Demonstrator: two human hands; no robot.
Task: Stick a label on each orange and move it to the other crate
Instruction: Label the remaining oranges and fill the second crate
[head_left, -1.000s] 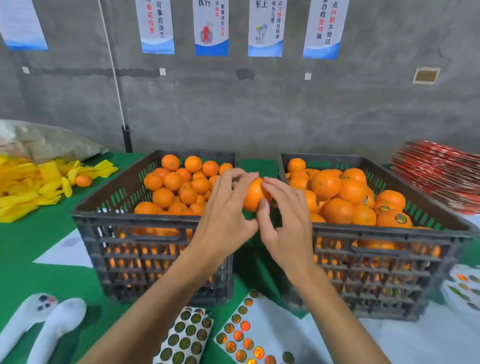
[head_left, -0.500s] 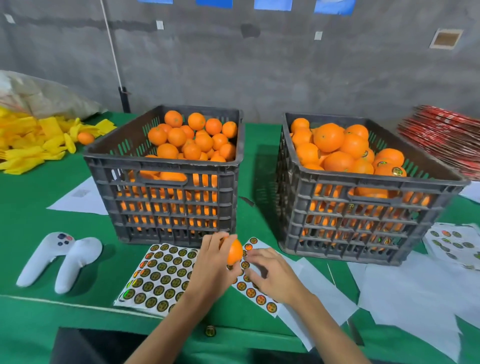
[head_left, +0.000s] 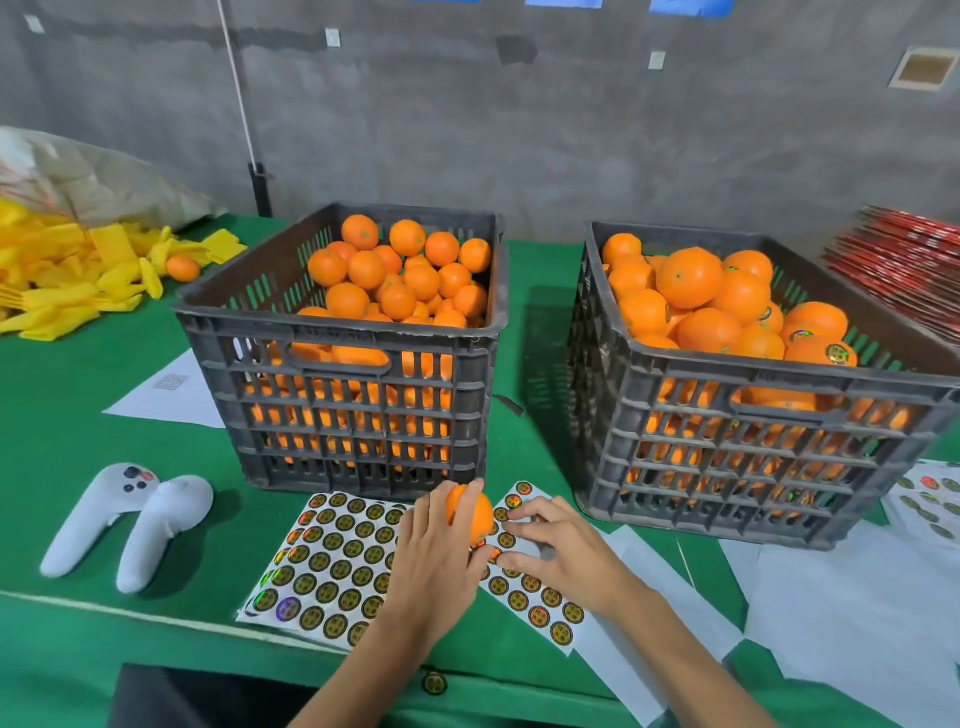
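Left hand (head_left: 436, 561) cups a small orange (head_left: 470, 515) in curled fingers above the sticker sheets (head_left: 332, 566) near the desk's front edge, while the right hand (head_left: 558, 553) pinches at a label on the sheet beside it. Firm, light and round, the fruit likely rolls easily, so cradling its sides suits; the thin labels probably need a fingertip peel at the rim.

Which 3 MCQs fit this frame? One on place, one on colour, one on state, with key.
1. Where is the held orange?
A. in the left crate
B. above the sticker sheets
C. on the yellow pile

2. What colour are the crates?
A. dark grey
B. blue
C. white

3. What does the left hand do?
A. lies flat
B. grips the orange
C. holds a controller

Key: B, it is over the sticker sheet, near the right hand; A, left crate and right crate are dark grey; B, fingers curl round it.
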